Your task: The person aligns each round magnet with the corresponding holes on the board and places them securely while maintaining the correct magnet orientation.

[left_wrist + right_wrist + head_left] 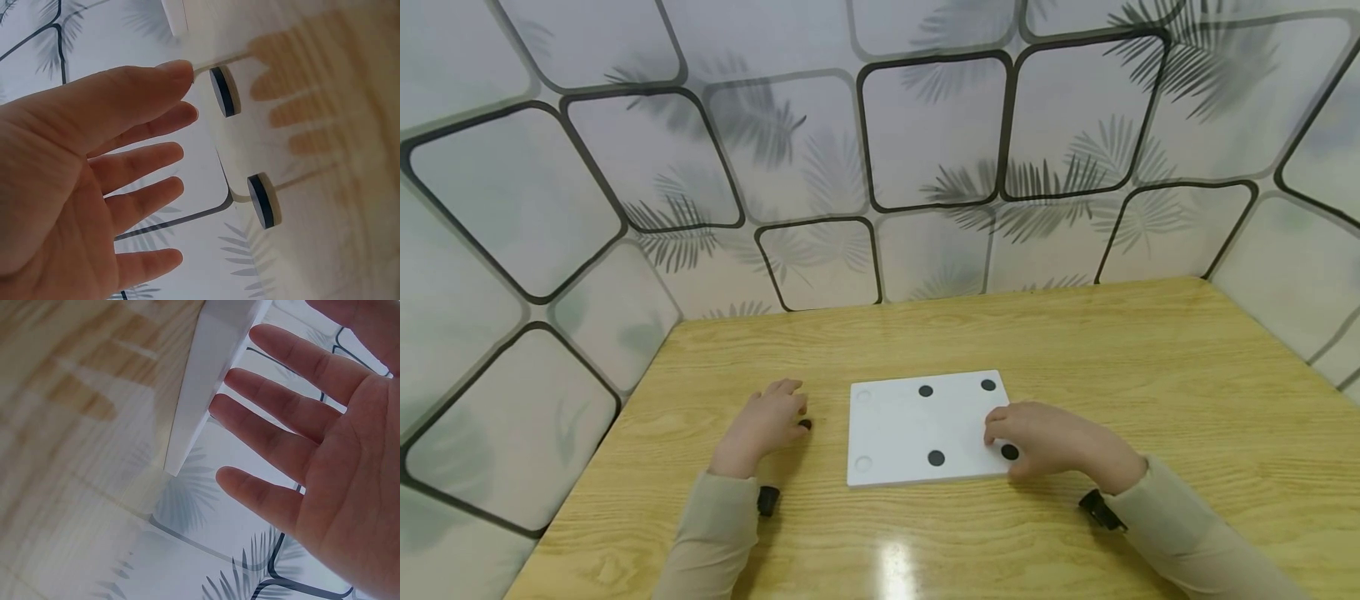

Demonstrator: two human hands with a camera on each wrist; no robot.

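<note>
Pale wooden table [1075, 350] carries a flat white rectangular board [902, 425]. My right hand [1045, 437] rests open on its near corner; my left hand [763, 421] hovers open over small black round discs [225, 92].

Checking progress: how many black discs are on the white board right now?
4: two along the far edge, one near-middle, one by the right hand. Left hand may hide others.

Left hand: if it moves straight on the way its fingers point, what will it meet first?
Probably a black disc lying on the table just past the fingers of the left hand; the white board lies further right.
</note>
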